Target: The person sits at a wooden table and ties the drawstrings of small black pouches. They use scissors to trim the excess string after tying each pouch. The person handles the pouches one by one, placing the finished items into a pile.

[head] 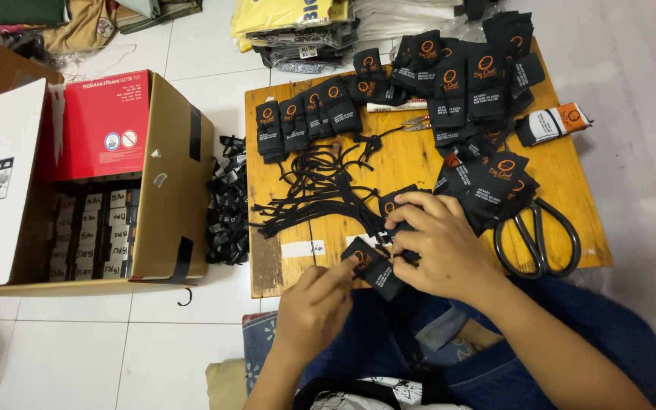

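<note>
My left hand (pixel 314 304) pinches the lower corner of a small black hang tag (pixel 373 266) with an orange ring mark, at the near edge of a low wooden board (pixel 419 156). My right hand (pixel 438 239) curls over the tag's upper end, fingers closed on it and on the black string there. A bundle of black strings (pixel 316 190) fans out to the left of my hands. Piles of the same black tags (pixel 465 83) cover the board's far side.
Large black scissors (pixel 537 239) lie right of my right hand. An open cardboard box (pixel 168 175) holding rows of tags stands on the white tile floor at left, a heap of black pieces (pixel 228 205) beside it. Folded clothes (pixel 298 23) lie beyond the board.
</note>
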